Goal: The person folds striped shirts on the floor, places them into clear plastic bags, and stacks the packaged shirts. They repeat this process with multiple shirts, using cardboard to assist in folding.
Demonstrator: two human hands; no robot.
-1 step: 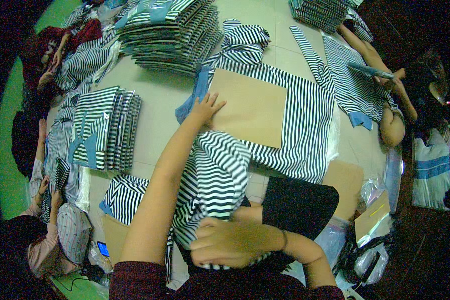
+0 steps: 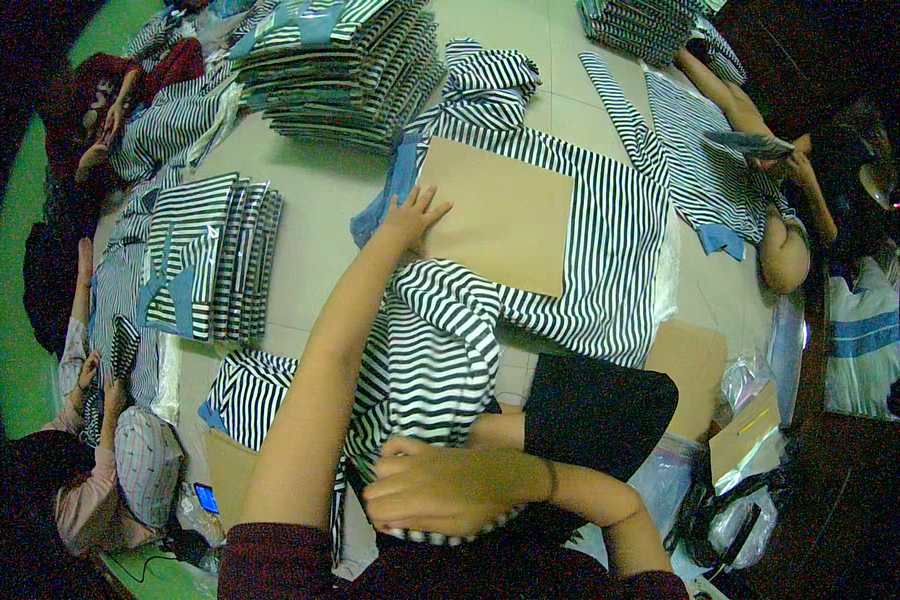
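Striped shirt (image 2: 615, 230), black and white, lies spread on the tiled floor (image 2: 320, 200) at the middle of the scene, and a brown cardboard sheet (image 2: 505, 215) rests flat upon it. The left hand (image 2: 417, 215) is wide, with its fingers spread over the left edge of the sheet. The right hand (image 2: 460, 488), near the person's body, is closed on the striped cloth (image 2: 440, 345) that extends from the near side of the sheet. Far and to the left stands a tall stack of packed garments (image 2: 345, 85).
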